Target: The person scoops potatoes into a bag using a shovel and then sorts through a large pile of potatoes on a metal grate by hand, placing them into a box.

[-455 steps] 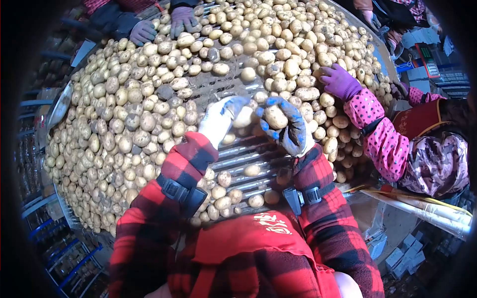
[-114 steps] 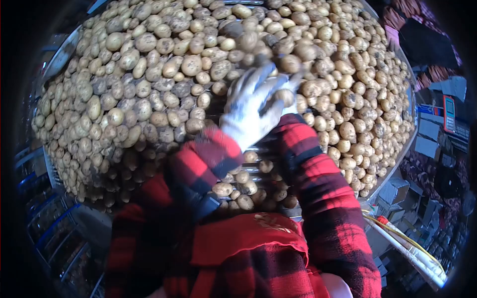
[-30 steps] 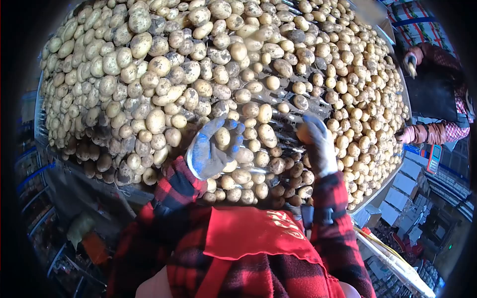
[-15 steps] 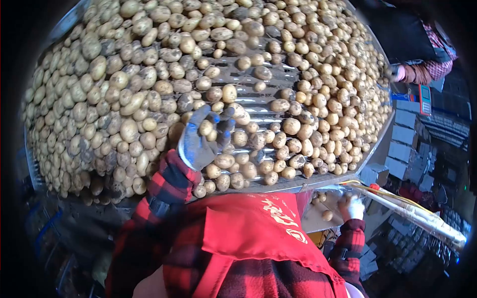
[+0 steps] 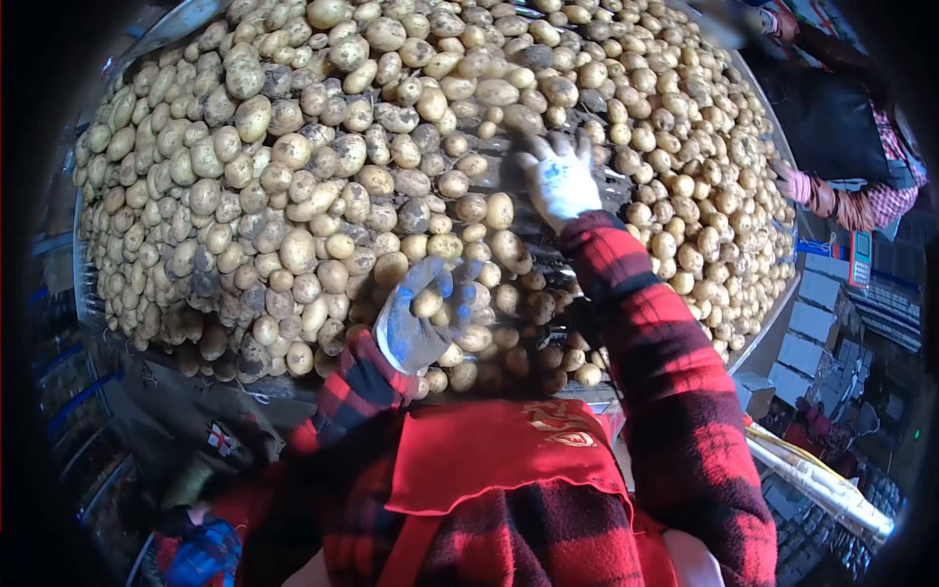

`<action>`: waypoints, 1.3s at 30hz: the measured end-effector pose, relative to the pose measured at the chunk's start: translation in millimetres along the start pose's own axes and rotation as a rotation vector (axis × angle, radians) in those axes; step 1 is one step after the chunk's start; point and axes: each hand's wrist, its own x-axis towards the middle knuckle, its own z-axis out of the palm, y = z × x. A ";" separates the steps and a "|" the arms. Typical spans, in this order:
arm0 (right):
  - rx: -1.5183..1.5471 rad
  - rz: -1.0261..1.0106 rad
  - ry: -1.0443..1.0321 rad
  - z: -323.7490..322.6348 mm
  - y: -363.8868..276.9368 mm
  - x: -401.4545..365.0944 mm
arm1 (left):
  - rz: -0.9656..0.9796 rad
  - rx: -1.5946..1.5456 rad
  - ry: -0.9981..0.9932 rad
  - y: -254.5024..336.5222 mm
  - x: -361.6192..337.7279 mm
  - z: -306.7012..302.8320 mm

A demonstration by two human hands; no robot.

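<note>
A wide bed of potatoes [image 5: 298, 250], many smeared with soil, covers the slatted metal table [image 5: 509, 161] in front of me. My left hand [image 5: 416, 318], in a grey glove with blue marks, is palm up close to the front edge, its fingers curled round a small potato [image 5: 427, 303]. Further out, my right hand [image 5: 564, 184] in a white glove stretches over the middle of the slats with its fingers spread. A blurred potato [image 5: 523, 119] lies just beyond its fingertips. Nothing shows in the right palm, which faces down.
Across the table at the right, another person's gloved hand [image 5: 794, 183] rests by the potatoes' edge. A green and red handheld device [image 5: 860, 256] and white boxes [image 5: 812, 318] are beyond the right rim. A pale wrapped pole [image 5: 822, 479] slants away at lower right.
My right hand has come up from beside the table at lower right to the middle of the potatoes. My left hand still cradles small potato. The view has shifted slightly.
</note>
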 end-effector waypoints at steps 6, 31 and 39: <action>0.071 -0.077 0.028 -44.5 -3.8 28.4 | 0.006 0.069 -0.154 10.2 4.1 4.4; 0.131 0.108 -0.218 -24.4 -36.0 36.1 | -0.118 -0.009 -0.327 1.5 25.7 14.6; 0.704 -0.043 -0.199 -138.4 -48.3 -48.9 | -0.124 0.053 -0.471 -2.6 47.1 -31.1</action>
